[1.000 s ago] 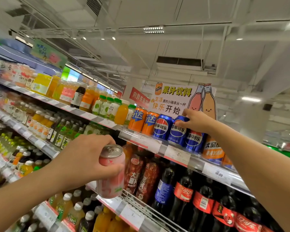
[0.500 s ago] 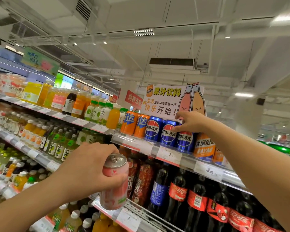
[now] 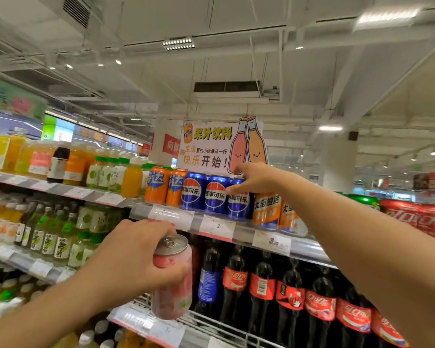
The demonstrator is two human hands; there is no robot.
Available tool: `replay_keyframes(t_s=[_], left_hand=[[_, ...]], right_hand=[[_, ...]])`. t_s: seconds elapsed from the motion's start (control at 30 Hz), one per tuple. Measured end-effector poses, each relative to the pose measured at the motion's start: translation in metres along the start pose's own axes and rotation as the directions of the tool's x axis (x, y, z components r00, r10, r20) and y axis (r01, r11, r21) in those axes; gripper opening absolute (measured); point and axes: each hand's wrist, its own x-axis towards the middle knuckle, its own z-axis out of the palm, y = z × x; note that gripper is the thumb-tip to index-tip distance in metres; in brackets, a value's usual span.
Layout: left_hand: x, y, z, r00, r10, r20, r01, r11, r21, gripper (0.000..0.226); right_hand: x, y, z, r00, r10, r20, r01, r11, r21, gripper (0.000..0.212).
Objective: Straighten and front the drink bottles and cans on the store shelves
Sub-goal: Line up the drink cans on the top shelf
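My left hand (image 3: 131, 259) grips a pink can (image 3: 172, 280) upright in front of the cola shelf, below the top shelf's edge (image 3: 219, 226). My right hand (image 3: 254, 178) reaches up to the top shelf and holds the top of the rightmost of three blue Pepsi cans (image 3: 237, 202). Left of these stand two orange Fanta cans (image 3: 158, 188). To their right stand orange-and-white cans (image 3: 266, 209).
Dark cola bottles (image 3: 236, 280) fill the shelf below. Juice bottles (image 3: 131, 179) and green-label bottles (image 3: 60, 242) line the shelves at left. A paper juice sign (image 3: 211, 146) stands behind the cans. Red cola packs (image 3: 417, 217) sit at far right.
My right hand has stayed on the rightmost Pepsi can, thumb now on its front. The left hand still holds the pink can; the view tilted slightly upward.
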Motion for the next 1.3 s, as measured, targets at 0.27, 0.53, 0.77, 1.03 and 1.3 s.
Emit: replay_keyframes(t_s=[0.27,0.53,0.77,1.03,1.3], left_hand=[[0.043,0.076,0.015,0.995,0.1,0.017,-0.094,0.97,-0.225,0.04],[0.081,0.197,0.058,0.98,0.2,0.016,-0.175,0.889,-0.422,0.061],[0.09,0.324,0.095,0.956,0.292,0.038,-0.223,0.802,-0.555,0.061],[0.085,0.473,0.122,0.929,0.369,0.019,-0.283,0.742,-0.608,0.074],[0.101,0.576,0.132,0.788,0.61,0.081,-0.468,0.68,-0.565,0.071]], right_hand=[[-0.123,0.002,-0.004,0.904,-0.24,-0.354,0.256,0.967,-0.001,0.045],[-0.273,0.073,0.009,0.971,0.05,-0.235,0.099,0.808,0.581,0.035],[-0.389,0.137,-0.015,0.967,0.226,-0.118,-0.1,0.763,0.639,0.062],[-0.492,0.187,-0.039,0.821,0.468,-0.326,-0.326,0.854,0.407,0.064],[-0.574,0.257,-0.063,0.712,0.587,-0.386,-0.457,0.804,0.38,0.054]])
